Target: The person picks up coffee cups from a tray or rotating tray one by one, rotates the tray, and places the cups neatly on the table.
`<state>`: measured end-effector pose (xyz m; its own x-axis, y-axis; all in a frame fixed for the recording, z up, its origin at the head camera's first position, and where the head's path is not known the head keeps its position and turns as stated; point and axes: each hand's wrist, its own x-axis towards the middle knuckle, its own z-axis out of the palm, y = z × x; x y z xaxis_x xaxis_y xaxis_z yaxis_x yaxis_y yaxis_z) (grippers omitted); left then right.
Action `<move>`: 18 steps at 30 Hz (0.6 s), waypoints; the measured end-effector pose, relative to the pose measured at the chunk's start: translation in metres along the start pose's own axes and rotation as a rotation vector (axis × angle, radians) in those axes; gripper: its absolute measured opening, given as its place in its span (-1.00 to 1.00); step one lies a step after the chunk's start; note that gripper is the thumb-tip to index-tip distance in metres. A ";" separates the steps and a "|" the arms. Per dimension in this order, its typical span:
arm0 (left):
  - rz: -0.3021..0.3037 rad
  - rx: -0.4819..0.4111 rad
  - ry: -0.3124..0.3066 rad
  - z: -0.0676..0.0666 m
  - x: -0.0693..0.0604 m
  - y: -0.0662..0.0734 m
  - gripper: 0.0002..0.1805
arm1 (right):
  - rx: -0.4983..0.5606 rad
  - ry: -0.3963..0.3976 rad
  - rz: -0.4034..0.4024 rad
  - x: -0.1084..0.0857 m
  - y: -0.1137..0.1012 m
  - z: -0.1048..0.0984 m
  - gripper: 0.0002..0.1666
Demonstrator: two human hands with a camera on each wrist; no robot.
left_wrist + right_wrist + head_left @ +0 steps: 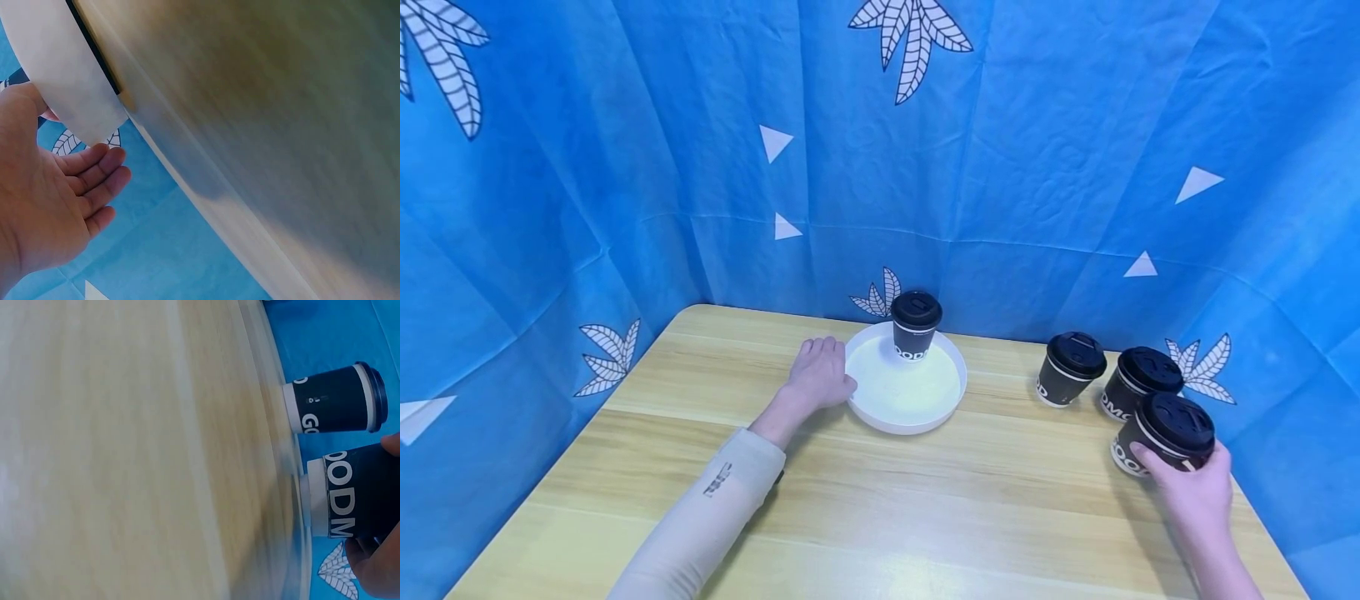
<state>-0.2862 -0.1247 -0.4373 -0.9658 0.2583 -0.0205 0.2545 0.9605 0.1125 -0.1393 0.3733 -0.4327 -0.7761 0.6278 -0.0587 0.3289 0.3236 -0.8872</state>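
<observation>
My left hand [820, 372] is at the left side of a round white tray [898, 421]. In the left wrist view its thumb goes over the tray's rim and its bent fingers [103, 181] touch the outer wall. A black lidded paper cup [914, 327] stands upright at the back of the tray. On the right, my right hand [1198, 496] grips another black lidded cup [1163, 435], thumb on the near side. I cannot tell whether its base touches the table. Just behind it are two similar cups, one close by [1142, 383] and one further left [1070, 369].
The pale wooden table [865, 508] reaches back to a blue curtain [1037, 150] with white leaf and triangle prints. The curtain also hangs along both sides. Between the tray and the right-hand cups lies a stretch of bare tabletop.
</observation>
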 end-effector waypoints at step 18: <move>-0.003 -0.006 0.001 0.002 0.001 -0.001 -0.29 | -0.046 0.036 0.044 0.011 0.011 -0.007 0.25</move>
<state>-0.2877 -0.1253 -0.4399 -0.9667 0.2551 -0.0196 0.2512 0.9607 0.1181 -0.1406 0.3892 -0.4400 -0.7411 0.6667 -0.0797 0.3868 0.3268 -0.8623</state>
